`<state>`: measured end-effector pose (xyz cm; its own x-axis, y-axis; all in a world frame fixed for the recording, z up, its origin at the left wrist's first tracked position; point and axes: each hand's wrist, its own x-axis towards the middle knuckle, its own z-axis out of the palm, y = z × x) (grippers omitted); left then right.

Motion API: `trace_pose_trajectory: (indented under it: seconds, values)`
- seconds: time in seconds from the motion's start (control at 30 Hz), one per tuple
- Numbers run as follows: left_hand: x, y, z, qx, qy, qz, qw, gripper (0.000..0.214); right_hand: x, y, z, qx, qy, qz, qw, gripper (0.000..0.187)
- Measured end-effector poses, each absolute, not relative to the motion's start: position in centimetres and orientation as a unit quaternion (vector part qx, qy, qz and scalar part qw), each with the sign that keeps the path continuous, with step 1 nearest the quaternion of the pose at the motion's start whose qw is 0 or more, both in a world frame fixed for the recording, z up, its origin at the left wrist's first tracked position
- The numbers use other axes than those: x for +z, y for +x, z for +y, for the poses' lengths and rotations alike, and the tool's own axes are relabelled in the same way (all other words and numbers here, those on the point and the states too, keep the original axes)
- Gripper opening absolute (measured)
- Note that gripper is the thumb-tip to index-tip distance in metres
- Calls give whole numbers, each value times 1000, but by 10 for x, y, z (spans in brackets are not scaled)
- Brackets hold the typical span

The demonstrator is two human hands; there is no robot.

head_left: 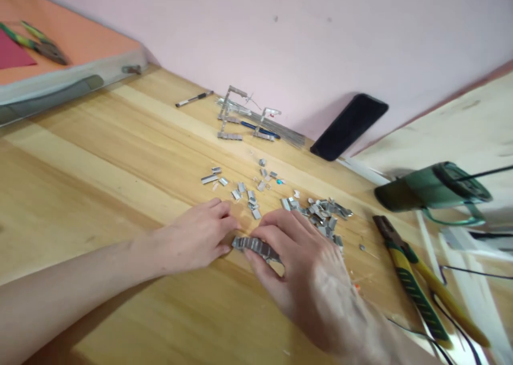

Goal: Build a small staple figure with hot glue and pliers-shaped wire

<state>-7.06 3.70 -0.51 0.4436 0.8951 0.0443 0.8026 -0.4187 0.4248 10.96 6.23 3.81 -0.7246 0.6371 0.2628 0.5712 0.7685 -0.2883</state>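
My right hand (304,269) is closed on a strip of small grey metal clips (256,246) set side by side in a row. Its thumb and fingers pinch the strip, and the palm side hides its right end. My left hand (204,231) is at the strip's left end, with bent fingers and the thumb apart from them. I see nothing held in it, and whether it touches the strip is unclear. Loose metal clips (252,199) lie scattered beyond both hands. A denser pile of clips (320,212) lies just past my right hand.
Pliers (404,269) and a green mug (428,188) are at the right. A dark phone (348,127) leans on the wall. Clip-and-wire frames (226,114), thin wires (286,130) and a pen (195,99) lie at the back. More pliers (44,47) rest on an orange surface (92,28).
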Motion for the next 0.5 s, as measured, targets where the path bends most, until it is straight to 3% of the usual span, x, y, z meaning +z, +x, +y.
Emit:
trace_pose_trajectory:
  seconds: [0.5]
  values:
    - [-14,-63,40,145,845,497,135,8,31,104,65,42,-315,-939,131,6]
